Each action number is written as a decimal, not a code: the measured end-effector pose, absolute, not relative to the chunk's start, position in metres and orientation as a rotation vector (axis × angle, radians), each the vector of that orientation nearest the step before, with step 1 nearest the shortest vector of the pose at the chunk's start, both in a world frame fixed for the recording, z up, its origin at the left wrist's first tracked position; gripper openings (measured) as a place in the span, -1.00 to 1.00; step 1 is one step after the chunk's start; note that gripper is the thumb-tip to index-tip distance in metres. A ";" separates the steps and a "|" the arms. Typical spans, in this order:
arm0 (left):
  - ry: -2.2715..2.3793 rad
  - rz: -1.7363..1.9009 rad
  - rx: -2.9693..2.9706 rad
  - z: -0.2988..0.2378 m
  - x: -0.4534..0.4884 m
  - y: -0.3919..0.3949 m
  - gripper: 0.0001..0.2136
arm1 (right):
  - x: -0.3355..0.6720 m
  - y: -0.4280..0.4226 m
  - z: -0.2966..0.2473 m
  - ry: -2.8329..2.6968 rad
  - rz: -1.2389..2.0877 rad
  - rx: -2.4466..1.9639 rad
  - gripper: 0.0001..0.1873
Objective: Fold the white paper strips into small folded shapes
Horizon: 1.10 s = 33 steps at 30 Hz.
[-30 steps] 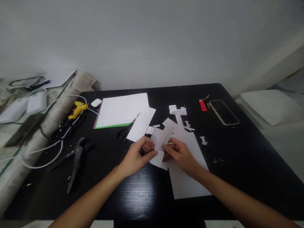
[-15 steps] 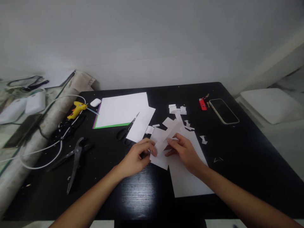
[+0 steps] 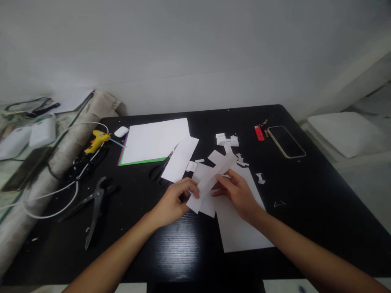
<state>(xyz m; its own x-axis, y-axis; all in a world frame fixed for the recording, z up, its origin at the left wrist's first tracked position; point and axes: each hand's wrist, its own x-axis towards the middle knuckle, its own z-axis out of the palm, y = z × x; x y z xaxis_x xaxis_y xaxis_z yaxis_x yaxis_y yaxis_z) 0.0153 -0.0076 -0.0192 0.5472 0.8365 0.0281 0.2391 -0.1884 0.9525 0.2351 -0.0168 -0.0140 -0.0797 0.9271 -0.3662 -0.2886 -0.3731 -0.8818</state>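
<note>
A white paper strip (image 3: 210, 181) slants between my hands above other paper. My left hand (image 3: 175, 201) is closed at its lower left end, fingertips on the paper; the thumb is partly hidden. My right hand (image 3: 238, 193) pinches the strip's right edge between thumb and fingers. Under it lie a smaller white paper piece (image 3: 208, 208) and a large white sheet (image 3: 241, 232). Left of the strip, a rectangular paper piece (image 3: 181, 158) rests partly over black-handled scissors (image 3: 154, 172). Small folded paper pieces (image 3: 220, 139) and cut scraps (image 3: 260, 178) lie beyond and to the right.
A stack of coloured sheets topped with white (image 3: 157, 140) lies at the back left. Near it are a white earbud case (image 3: 121, 131), a yellow glue gun (image 3: 97, 141), pliers (image 3: 97, 203) and a looped white cable (image 3: 76, 191). A red lighter (image 3: 259, 133) and a phone (image 3: 286, 141) lie right.
The strip has come down and to the left, so its lower end now reaches my left fingers. My right hand has stayed closed on it. The camera view has shifted slightly.
</note>
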 end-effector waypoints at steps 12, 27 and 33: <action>0.989 0.660 1.700 -0.022 0.012 -0.009 -0.78 | 0.235 -0.017 -0.016 -0.846 1.587 -1.230 -0.67; 0.902 0.743 1.540 -0.017 0.014 -0.007 -0.80 | 0.230 -0.022 -0.017 -1.045 1.635 -1.182 -0.71; 0.950 0.754 1.402 -0.020 0.017 -0.010 -0.92 | 0.228 -0.024 -0.018 -1.064 1.631 -1.162 -0.71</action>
<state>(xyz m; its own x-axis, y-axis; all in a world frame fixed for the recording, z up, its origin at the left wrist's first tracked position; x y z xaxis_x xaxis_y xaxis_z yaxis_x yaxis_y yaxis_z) 0.0172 -0.0098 -0.0204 0.4524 0.8864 -0.0984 0.1047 0.0568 0.9929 0.2281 -0.0243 -0.0184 -0.2110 0.9462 -0.2454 -0.1573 -0.2806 -0.9468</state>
